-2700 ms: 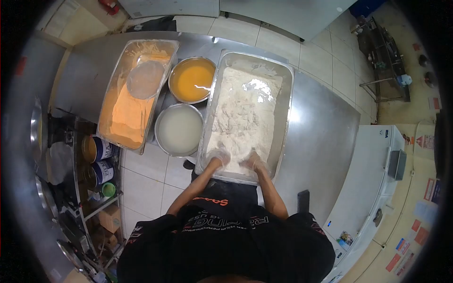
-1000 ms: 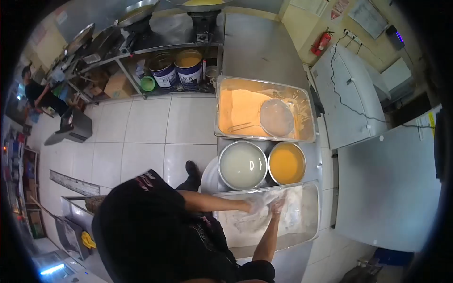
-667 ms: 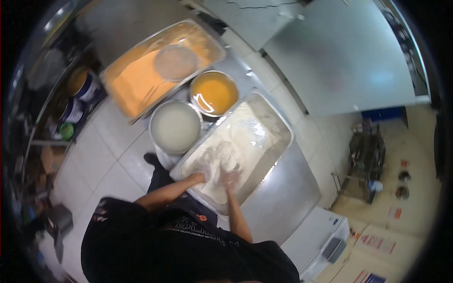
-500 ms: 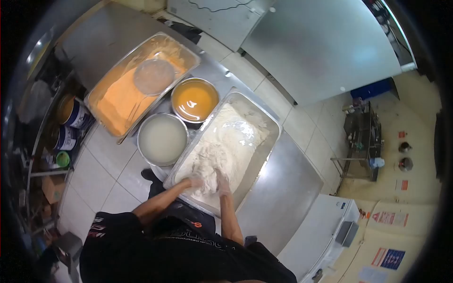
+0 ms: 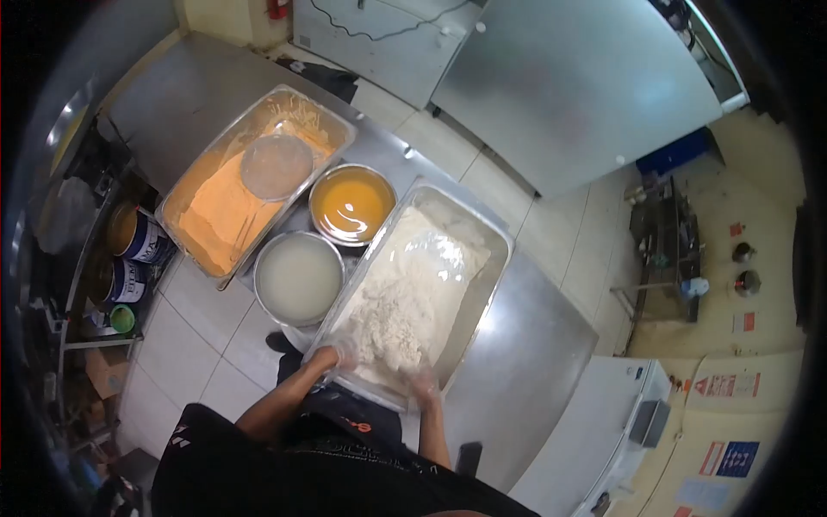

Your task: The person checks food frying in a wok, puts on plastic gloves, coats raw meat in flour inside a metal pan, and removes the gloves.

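A deep metal tray (image 5: 489,293) holds white flour (image 5: 431,297), heaped and lumpy toward its near end. My left hand (image 5: 343,351), in a clear glove, is at the tray's near left edge, its fingers blurred. My right hand (image 5: 422,383), also gloved, touches the flour's near right part, and its fingers are blurred too. Left of the tray stand a bowl of cloudy pale liquid (image 5: 300,278) and a bowl of orange-yellow liquid (image 5: 351,204). Farther left, a second tray (image 5: 200,159) holds orange powder (image 5: 215,211) with a round sieve (image 5: 276,167) on it.
The metal table (image 5: 538,345) carries a dark phone-like object (image 5: 469,458) near its front edge. Large tins (image 5: 145,241) and a cardboard box (image 5: 108,370) sit on a shelf at the left. White freezers (image 5: 594,431) stand at the right and beyond the table.
The camera view has swung round and back. Since the last earlier frame, my hands have moved apart and back toward the tray's near edge. The flour between them looks lumpier.
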A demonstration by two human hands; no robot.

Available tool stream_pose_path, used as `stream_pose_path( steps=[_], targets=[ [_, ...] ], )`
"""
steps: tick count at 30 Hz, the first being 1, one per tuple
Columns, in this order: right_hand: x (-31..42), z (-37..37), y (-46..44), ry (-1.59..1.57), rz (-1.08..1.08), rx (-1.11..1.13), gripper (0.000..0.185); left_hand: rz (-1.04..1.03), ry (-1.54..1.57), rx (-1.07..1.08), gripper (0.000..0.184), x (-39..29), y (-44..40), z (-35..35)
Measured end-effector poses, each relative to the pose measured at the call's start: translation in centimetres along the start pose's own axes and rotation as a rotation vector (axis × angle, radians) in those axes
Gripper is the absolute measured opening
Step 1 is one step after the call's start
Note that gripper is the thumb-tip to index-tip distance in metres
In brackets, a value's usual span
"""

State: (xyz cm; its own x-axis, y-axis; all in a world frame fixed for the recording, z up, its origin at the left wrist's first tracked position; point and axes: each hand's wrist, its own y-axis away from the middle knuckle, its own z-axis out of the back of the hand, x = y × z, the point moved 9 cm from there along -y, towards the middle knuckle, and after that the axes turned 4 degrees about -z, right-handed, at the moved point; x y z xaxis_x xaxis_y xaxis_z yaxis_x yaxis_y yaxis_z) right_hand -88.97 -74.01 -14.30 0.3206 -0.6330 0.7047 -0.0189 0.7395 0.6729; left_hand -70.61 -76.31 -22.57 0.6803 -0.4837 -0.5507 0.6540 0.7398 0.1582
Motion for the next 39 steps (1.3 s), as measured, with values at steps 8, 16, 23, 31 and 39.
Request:
stream_pose_path(
  steps=[8, 16, 23, 31, 39],
  targets=[
    [-2.7, -2.3, -9.2, 1.205, 0.47, -0.399, 0.032, 0.028, -1.559, -0.105, 0.022, -3.0, -5.8, 1.4],
    [4.5, -1.4, -15.5, 0.85, 0.519, -0.434, 0.048, 0.051, -0.29, -0.403, 0.028, 0.4, -11.9, 9.7],
    [7.8, 5.5, -18.3, 1.239, 0.733, -0.118, 0.04, -0.024, 0.216, 0.065, 0.033, 2.1, -13.9, 12.0],
    [5.5, -0.1, -17.2, 0.784, 0.885, 0.151, 0.089, 0.148, 0.135, -0.488, 0.066, 0.1, -7.5, 10.6],
    [17.8, 5.8, -20.9, 0.871, 0.599, -0.802, 0.112, 0.016, -0.128, 0.111, 0.046, 7.4, -11.0, 0.7]
  ],
)
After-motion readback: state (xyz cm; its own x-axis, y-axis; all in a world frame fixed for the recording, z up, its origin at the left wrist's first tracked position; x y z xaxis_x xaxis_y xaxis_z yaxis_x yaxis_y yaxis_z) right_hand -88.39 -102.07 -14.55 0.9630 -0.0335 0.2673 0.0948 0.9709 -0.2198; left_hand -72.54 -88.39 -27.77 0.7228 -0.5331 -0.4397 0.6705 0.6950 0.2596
